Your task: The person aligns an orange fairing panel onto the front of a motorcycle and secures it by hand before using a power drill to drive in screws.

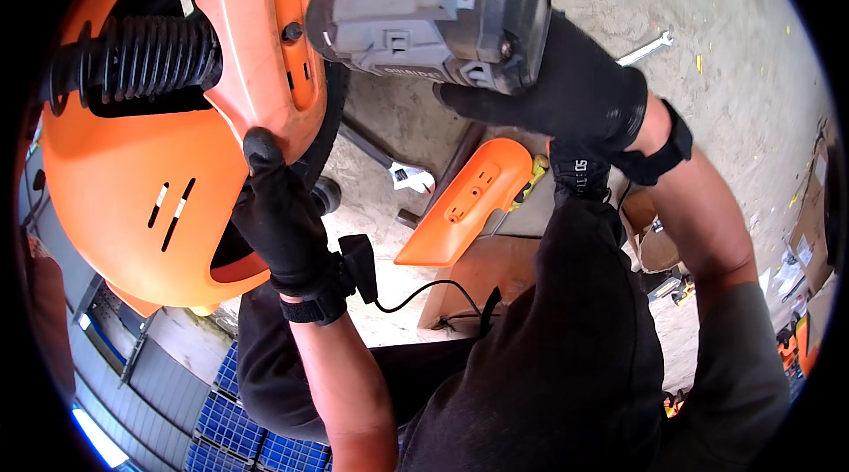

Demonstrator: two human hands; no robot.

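Observation:
My right hand (575,101), in a black glove, is closed on a grey and black power tool (424,12), held sideways with its nose at the upright orange plastic strip (256,48) beside a dark bolt (292,31). Whether the nose touches the bolt I cannot tell. My left hand (283,216), also gloved, grips the lower part of that orange bodywork (133,198), thumb on its face and other fingers hidden. A black coil spring (150,61) shows through an opening in the bodywork. Part of a dark tyre (334,87) is behind it.
On the concrete floor (725,110) lie an adjustable wrench (409,176), a loose orange panel (460,207), a spanner (646,49) and a dark bar (409,217). A cardboard piece (455,300) with a black cable lies by my legs (548,339). Blue crates (225,423) are at lower left.

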